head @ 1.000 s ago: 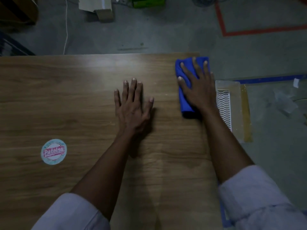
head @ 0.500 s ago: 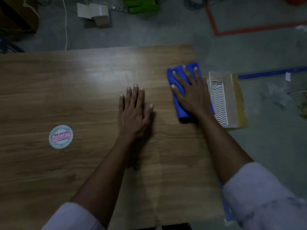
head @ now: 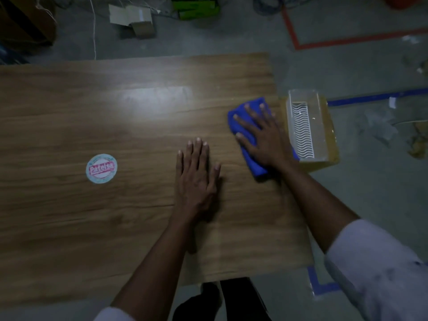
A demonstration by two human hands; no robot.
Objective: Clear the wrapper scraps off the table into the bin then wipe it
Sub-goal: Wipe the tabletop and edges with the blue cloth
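Pressing the folded blue cloth [head: 254, 166] flat against the table [head: 115, 117], your right hand [head: 266, 140] has its fingers [head: 245, 120] spread wide and straight over the fabric, not curled round it. Your left hand [head: 196, 177] lies palm down near the middle of the table, fingers straight and close together, holding nothing and seemingly bracing you.

The cloth sits near the table's right edge, just beside the clear plastic bin [head: 323, 135] that stands lower, off that edge. No wrapper scraps show on the wood, so you look to be in the wiping stage, with the wide stretch to your left probably not yet covered.

Watch these points:

- With only flat pressure on the cloth, a stroke that runs too far right could carry it over the edge and drop it into the bin or onto the floor.
- The fold may bunch or roll under your palm if you push against its open side, leaving streaks.
- The round printed sticker [head: 101, 168] lies well to the left. You cannot tell from here whether it is stuck down or loose; a pass over it could lift an edge or drag it along.
- The light is dim, so small bits may escape notice.
- Crumpled scraps [head: 377, 128] lie on the floor beyond the bin, and it is unclear whether they belong to this job.
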